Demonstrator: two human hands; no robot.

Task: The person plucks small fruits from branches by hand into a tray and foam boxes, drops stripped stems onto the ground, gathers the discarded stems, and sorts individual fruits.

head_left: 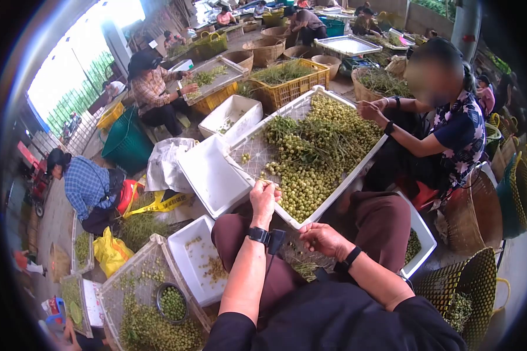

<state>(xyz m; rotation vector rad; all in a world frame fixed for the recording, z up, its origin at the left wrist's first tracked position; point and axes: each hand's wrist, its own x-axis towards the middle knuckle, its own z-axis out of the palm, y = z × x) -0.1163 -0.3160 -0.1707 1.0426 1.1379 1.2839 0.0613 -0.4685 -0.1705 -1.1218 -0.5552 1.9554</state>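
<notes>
A white-rimmed mesh tray [249, 175] lies tilted before me, bearing round green fruits [301, 196] and a heap of thin green stems [307, 140]. At its near left edge, my left hand [264, 199] is closed, fingertips pinched together over the rim; what they hold is too small to name. My right hand [325, 238] is by the near corner of the tray, thumb and fingers pressed together. Anything between those fingertips is too small to make out. Both wrists wear dark bands.
A co-worker [445, 117] sits across the tray at right, hands over its edge. White bins [208, 169] stand left of the tray. Lower left is another mesh tray [120, 281] with a bowl [173, 301]. A woven basket [480, 281] stands lower right.
</notes>
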